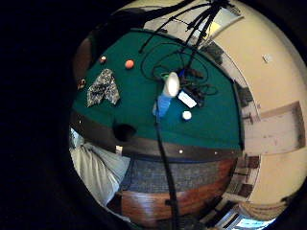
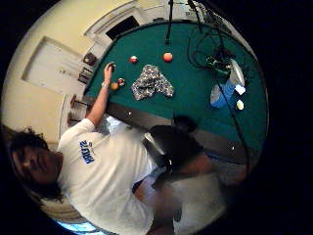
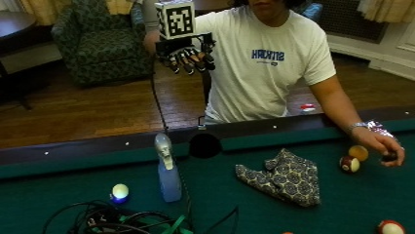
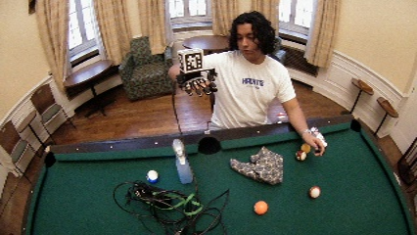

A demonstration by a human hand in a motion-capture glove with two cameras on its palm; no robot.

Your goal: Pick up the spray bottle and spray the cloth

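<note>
we see the gloved right hand (image 3: 185, 57) raised at chest height, well above and behind the near rail of the pool table (image 3: 52, 192). its fingers hang loosely spread and hold nothing. the spray bottle (image 3: 168, 171) stands upright on the green felt, just in front of the side pocket (image 3: 205, 145), untouched. the patterned cloth (image 3: 284, 177) lies crumpled on the felt, apart from the bottle on the side toward the bare left hand (image 3: 384, 146). that hand rests on the felt by two billiard balls (image 3: 353, 159). a white ball (image 3: 120, 191) and a tangle of cables (image 3: 120, 219) lie near the bottle.
</note>
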